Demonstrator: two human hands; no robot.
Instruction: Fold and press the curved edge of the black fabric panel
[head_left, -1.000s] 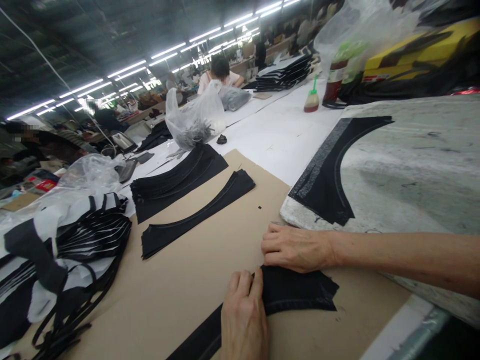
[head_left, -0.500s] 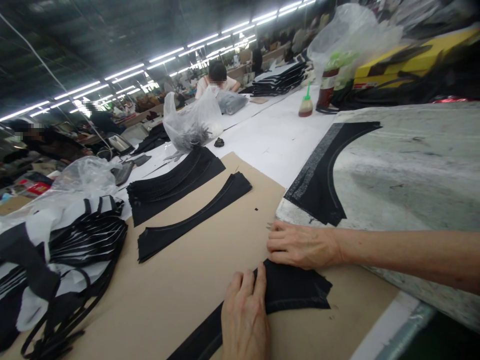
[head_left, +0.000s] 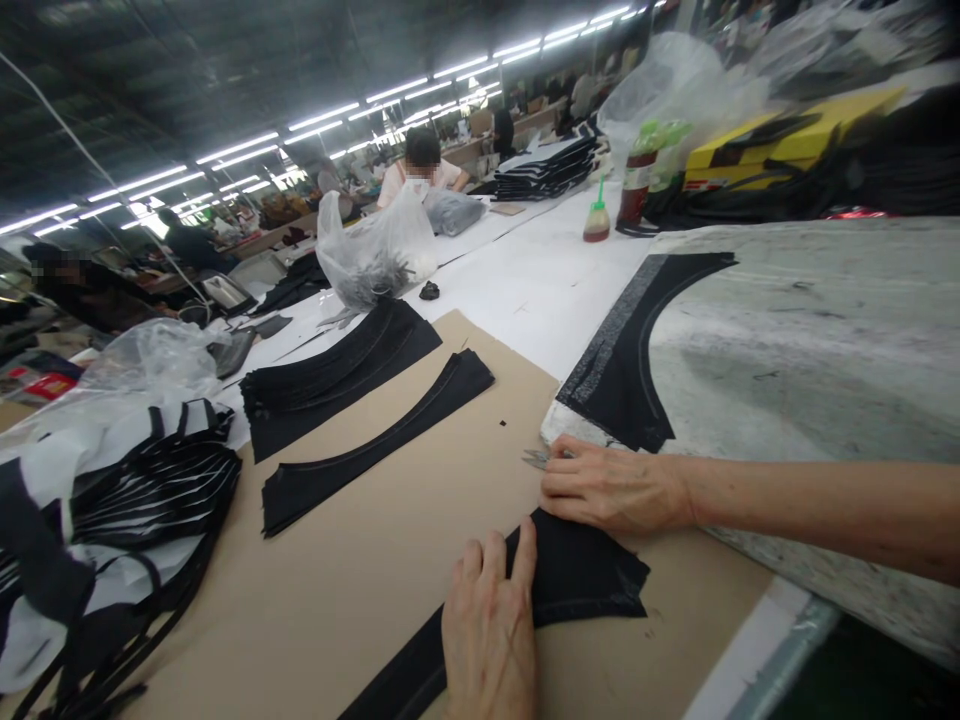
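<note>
Left hand (head_left: 489,630) nearest, open and palm down, fingers spread a touch wider than a second ago, pressing the black fabric piece (head_left: 592,575) flat onto the brown cardboard sheet (head_left: 360,590). Right hand (head_left: 611,488) just beyond, also open and gripping nothing, fingers laid along the far edge of the same piece; slid slightly away along that edge since the earlier frames, leaving small metal snips (head_left: 536,459) plainly in view at its fingertips, touching or just short of touching, hard to tell. Piece itself barely shifted: flat under both hands at the near right of the cardboard, ragged end pointing right. Reads as smoothing and steadying, not lifting, with the cutting tool now beside the fingers. Further out on the cardboard, a single curved black strip (head_left: 375,450), then a stack of like pieces (head_left: 337,375) at the far edge. To the right, a grey padded board (head_left: 810,350) bearing another curved black piece (head_left: 622,370). To the left, a heap of black straps (head_left: 150,480) on white cloth. Beyond, on the white desk (head_left: 540,280), a filled plastic bag (head_left: 375,250), a small bottle (head_left: 597,222) with a green nozzle, and a person (head_left: 420,165) seated far down the line.
</note>
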